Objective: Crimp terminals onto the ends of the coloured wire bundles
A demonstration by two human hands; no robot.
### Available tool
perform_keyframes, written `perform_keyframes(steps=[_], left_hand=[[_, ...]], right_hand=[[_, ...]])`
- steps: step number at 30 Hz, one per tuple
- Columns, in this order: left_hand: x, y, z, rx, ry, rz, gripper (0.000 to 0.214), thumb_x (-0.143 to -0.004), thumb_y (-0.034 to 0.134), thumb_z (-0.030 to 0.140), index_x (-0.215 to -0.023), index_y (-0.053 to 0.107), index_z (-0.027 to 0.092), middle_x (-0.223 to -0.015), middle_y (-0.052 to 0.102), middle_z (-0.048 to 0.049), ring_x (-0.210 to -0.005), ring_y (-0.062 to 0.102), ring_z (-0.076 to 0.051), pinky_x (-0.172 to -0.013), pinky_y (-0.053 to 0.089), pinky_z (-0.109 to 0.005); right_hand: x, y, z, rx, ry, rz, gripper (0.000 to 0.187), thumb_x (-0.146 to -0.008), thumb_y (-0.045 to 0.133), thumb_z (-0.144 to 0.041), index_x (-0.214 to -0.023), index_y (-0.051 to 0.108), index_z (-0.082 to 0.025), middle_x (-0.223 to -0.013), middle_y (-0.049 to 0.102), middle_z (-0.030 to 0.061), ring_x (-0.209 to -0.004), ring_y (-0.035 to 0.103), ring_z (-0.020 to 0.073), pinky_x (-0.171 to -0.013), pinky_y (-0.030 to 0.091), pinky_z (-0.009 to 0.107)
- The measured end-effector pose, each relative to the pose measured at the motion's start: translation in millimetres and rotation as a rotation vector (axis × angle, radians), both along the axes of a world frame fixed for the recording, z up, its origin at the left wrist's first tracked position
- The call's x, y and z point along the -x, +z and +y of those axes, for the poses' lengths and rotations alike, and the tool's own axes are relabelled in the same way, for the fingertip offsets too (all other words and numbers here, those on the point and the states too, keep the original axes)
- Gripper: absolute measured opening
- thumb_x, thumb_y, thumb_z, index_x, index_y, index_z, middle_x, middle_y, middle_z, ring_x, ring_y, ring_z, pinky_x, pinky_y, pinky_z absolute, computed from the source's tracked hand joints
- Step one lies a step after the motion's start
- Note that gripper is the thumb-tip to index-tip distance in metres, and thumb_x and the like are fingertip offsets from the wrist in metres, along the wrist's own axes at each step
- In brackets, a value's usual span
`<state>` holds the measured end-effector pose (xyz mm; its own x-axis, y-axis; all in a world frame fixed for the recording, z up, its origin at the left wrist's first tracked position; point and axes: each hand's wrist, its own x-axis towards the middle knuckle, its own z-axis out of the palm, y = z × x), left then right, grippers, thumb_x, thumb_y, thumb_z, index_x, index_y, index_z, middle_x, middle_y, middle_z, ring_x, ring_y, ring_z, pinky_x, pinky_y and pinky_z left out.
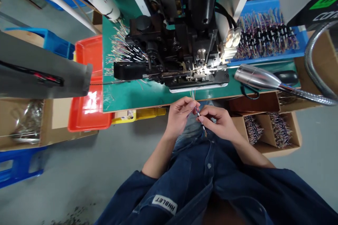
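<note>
My left hand point(180, 114) and my right hand point(219, 122) meet just below the table's front edge, over my lap. Both pinch a small bundle of thin coloured wires point(198, 112) with a white and black sleeve. Loose wire ends fan upward from my left fingers toward the black crimping machine point(182, 49), and other ends hang below my right fingers. The machine stands on the green mat point(137, 93) right above my hands.
An orange tray point(88, 77) sits left of the mat. A blue tray of finished wire pieces point(266, 37) lies at the back right, a gooseneck lamp point(257, 77) in front of it. Cardboard boxes point(266, 130) with wire bundles stand at my right.
</note>
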<state>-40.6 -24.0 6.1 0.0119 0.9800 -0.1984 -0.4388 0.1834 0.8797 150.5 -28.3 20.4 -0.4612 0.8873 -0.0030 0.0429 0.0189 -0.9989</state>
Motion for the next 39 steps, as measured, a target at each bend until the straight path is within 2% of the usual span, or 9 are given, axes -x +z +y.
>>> perform_keyframes(steps=[5, 13, 18, 21, 24, 28, 33, 37, 39], left_hand=[[-1.3, 7.5, 0.4, 0.044, -0.034, -0.052, 0.045, -0.089, 0.098, 0.059, -0.081, 0.078, 0.020, -0.075, 0.074, -0.0026, -0.063, 0.063, -0.013, -0.062, 0.055, -0.026], [-5.8, 10.7, -13.1, -0.041, -0.022, 0.146, 0.025, -0.098, 0.093, 0.046, -0.099, 0.085, 0.022, -0.087, 0.082, -0.0034, -0.072, 0.072, -0.015, -0.070, 0.059, -0.027], [-1.3, 13.9, -17.3, -0.272, 0.049, 0.594, 0.012, -0.103, 0.087, 0.036, -0.101, 0.085, 0.025, -0.096, 0.087, -0.0039, -0.085, 0.077, -0.019, -0.083, 0.060, -0.034], [-5.8, 19.0, -17.1, -0.489, 0.140, 0.951, 0.006, -0.102, 0.084, 0.028, -0.097, 0.083, 0.025, -0.091, 0.085, -0.0025, -0.085, 0.076, -0.021, -0.085, 0.057, -0.038], [-9.6, 22.0, -17.2, -0.568, 0.194, 1.081, 0.007, -0.101, 0.080, 0.021, -0.095, 0.080, 0.026, -0.087, 0.082, -0.0013, -0.083, 0.074, -0.021, -0.084, 0.055, -0.038], [-6.3, 19.6, -16.1, -0.417, 0.058, 0.754, 0.004, -0.101, 0.084, 0.026, -0.100, 0.081, 0.025, -0.097, 0.083, -0.0023, -0.090, 0.077, -0.021, -0.088, 0.058, -0.035], [-5.1, 9.9, -11.0, -0.165, -0.092, 0.234, 0.020, -0.096, 0.094, 0.040, -0.103, 0.084, 0.024, -0.097, 0.085, -0.0032, -0.091, 0.081, -0.021, -0.089, 0.063, -0.034], [-8.4, 10.0, -8.8, -0.144, -0.109, 0.123, 0.022, -0.096, 0.096, 0.039, -0.097, 0.081, 0.022, -0.087, 0.082, -0.0013, -0.080, 0.080, -0.018, -0.080, 0.063, -0.031], [-8.7, 11.3, -8.8, -0.154, -0.086, 0.110, 0.022, -0.097, 0.095, 0.038, -0.096, 0.080, 0.022, -0.081, 0.079, 0.0001, -0.072, 0.077, -0.016, -0.075, 0.063, -0.029]], right_hand=[[-5.6, -8.3, 2.0, -0.112, 0.007, -0.003, 0.023, -0.117, 0.071, -0.044, -0.114, 0.083, -0.025, -0.099, 0.079, 0.0046, -0.086, 0.070, 0.0206, -0.082, 0.055, 0.037], [-8.7, -24.7, 4.2, -0.142, 0.021, 0.092, 0.021, -0.117, 0.070, -0.038, -0.107, 0.080, -0.023, -0.093, 0.075, 0.0021, -0.083, 0.069, 0.0176, -0.080, 0.055, 0.033], [-19.4, -4.3, 18.3, -0.146, -0.151, 0.029, 0.019, -0.113, 0.078, -0.040, -0.123, 0.085, -0.025, -0.105, 0.082, 0.0061, -0.089, 0.072, 0.0205, -0.080, 0.056, 0.036], [-12.7, 14.4, 22.6, -0.215, -0.244, -0.006, 0.015, -0.107, 0.086, -0.038, -0.107, 0.084, -0.024, -0.096, 0.079, 0.0040, -0.082, 0.068, 0.0194, -0.073, 0.052, 0.035], [-3.3, 25.3, 24.7, -0.359, -0.265, -0.086, 0.017, -0.105, 0.087, -0.033, -0.095, 0.079, -0.023, -0.090, 0.076, 0.0028, -0.081, 0.066, 0.0191, -0.072, 0.051, 0.035], [-3.7, 25.2, 32.7, -0.335, -0.193, -0.003, 0.014, -0.109, 0.083, -0.029, -0.097, 0.078, -0.023, -0.092, 0.075, 0.0029, -0.083, 0.066, 0.0191, -0.070, 0.050, 0.035], [-10.1, 23.9, 50.0, -0.245, -0.024, 0.129, 0.016, -0.111, 0.081, -0.032, -0.098, 0.079, -0.023, -0.097, 0.073, 0.0039, -0.091, 0.069, 0.0212, -0.083, 0.055, 0.039], [-11.4, 26.4, 55.3, -0.292, 0.019, 0.112, 0.017, -0.113, 0.078, -0.033, -0.100, 0.082, -0.023, -0.100, 0.075, 0.0046, -0.095, 0.071, 0.0213, -0.088, 0.058, 0.039], [-13.0, 27.5, 51.0, -0.307, 0.005, 0.043, 0.014, -0.115, 0.076, -0.035, -0.112, 0.085, -0.025, -0.102, 0.079, 0.0050, -0.095, 0.074, 0.0209, -0.086, 0.060, 0.037]])
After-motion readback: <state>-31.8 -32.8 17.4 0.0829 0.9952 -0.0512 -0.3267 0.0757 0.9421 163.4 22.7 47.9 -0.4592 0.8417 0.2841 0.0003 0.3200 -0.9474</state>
